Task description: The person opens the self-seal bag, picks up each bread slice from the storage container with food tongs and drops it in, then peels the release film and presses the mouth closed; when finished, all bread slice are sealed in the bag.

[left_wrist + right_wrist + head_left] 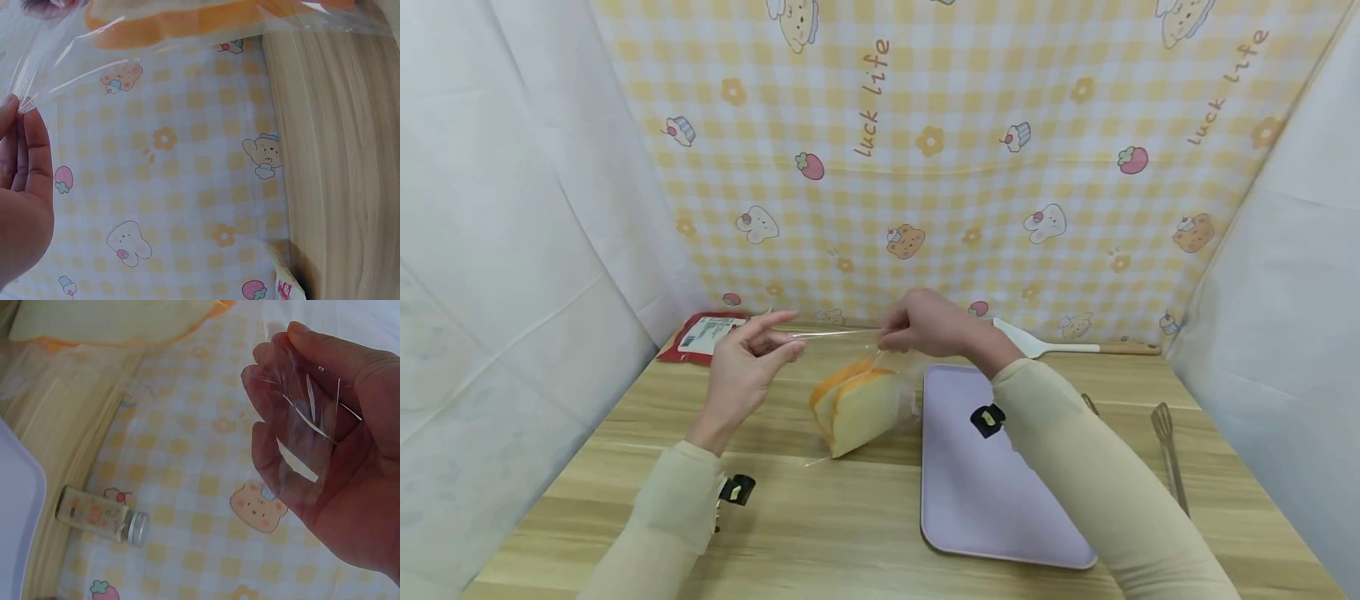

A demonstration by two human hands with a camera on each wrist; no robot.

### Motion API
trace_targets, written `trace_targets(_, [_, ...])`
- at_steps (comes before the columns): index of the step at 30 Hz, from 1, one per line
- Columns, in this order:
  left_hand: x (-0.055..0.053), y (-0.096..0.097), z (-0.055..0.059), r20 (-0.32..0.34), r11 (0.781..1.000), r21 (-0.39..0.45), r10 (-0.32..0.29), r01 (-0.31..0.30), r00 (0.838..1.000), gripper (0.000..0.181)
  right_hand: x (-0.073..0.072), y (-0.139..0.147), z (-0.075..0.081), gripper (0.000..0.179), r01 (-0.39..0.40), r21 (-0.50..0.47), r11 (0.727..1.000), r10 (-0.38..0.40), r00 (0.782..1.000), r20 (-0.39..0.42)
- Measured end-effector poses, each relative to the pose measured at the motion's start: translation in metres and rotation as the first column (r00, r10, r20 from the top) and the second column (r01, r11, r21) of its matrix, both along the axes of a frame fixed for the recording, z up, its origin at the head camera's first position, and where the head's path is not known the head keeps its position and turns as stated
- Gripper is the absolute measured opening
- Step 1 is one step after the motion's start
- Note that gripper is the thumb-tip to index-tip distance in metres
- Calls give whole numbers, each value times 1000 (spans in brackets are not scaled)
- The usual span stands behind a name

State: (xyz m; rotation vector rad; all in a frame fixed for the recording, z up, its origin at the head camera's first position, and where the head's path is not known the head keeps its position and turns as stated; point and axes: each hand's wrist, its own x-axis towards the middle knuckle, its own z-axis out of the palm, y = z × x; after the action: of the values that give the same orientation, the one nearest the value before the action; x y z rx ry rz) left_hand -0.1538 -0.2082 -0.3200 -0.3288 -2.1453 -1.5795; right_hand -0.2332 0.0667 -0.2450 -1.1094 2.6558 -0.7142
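Note:
A clear plastic bag (pixel 907 392) with slices of bread (pixel 867 412) inside hangs between both hands, low over the wooden table. In the head view, my left hand (pixel 741 371) pinches one corner of the bag's top edge between thumb and fingers. At the other corner, my right hand (pixel 928 325) pinches the film, and the edge between them is stretched taut. The left wrist view shows the film (pixel 69 84) gathered at the left fingertips. Transparent film lies across the right palm (pixel 356 506), pinched by thumb and forefinger.
A lavender tray (pixel 955 492) lies under the right forearm. Behind it rests a white spatula (pixel 1026 340) with a wooden handle. A metal utensil (pixel 1168 446) is at the right, a red packet (pixel 694 340) at the back left. A small glass jar (pixel 97 515) stands near the patterned cloth.

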Motion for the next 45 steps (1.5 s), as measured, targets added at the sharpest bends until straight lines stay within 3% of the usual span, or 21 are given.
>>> trace_targets(7, [2,-6,-2,-3,1000,4,2,-2,1000,39,-5,20,-10,16,30,-35,999,-30,999,25])
trace_targets(11, [4,-10,-1,9,1000,18,4,-4,1000,38,-7,31,-15,16,86,-33,996,-85,996,18])
trace_targets(16, [5,-13,1,51,1000,17,24,-25,998,39,-9,40,-24,14,123,-150,981,-108,988,108])
trace_targets(21, [4,-16,1,82,999,45,16,-20,996,40,-10,43,-37,18,173,-316,933,-108,971,215])
trace_targets(28, [6,-19,-6,172,995,88,-65,50,983,42,-11,48,-55,20,270,-456,848,-105,929,354])
trace_targets(36, [2,-17,-17,240,995,18,-98,96,966,33,-13,53,-64,19,338,-512,790,-102,895,434])
trace_targets(45, [-2,-11,-25,297,983,53,-185,177,937,33,-12,55,-71,27,374,-581,723,-31,858,513])
